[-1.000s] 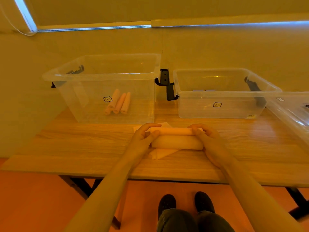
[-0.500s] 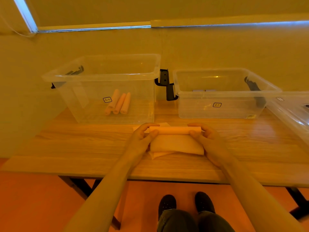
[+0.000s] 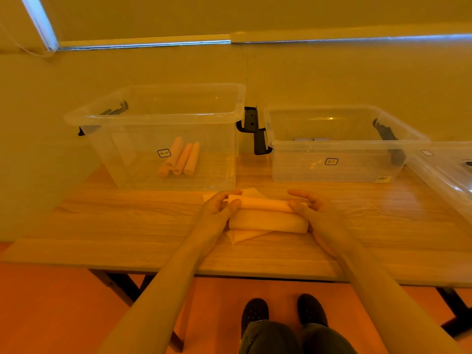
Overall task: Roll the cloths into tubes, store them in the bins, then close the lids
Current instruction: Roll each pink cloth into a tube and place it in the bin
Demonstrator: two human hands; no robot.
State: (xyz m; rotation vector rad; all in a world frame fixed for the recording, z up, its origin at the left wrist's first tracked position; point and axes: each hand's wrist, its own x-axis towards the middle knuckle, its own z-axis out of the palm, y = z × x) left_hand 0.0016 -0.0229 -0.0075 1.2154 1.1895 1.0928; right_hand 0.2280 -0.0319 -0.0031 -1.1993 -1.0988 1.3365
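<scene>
Where both hands curl, left hand (image 3: 217, 213) and right hand (image 3: 315, 213) fingers round cloth roll (image 3: 263, 204); roll ends hidden.

The lid (image 3: 444, 172) runs off the right edge; bin labels (image 3: 164, 152) unreadable.

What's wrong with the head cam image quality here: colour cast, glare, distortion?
Head view: strong orange-yellow cast over everything; wide-angle bowing bends the wall trim and table edge; glare streaks on the clear right bin and the lid at the right edge. The left hand, right hand and cloth roll look acceptably sharp.
</scene>
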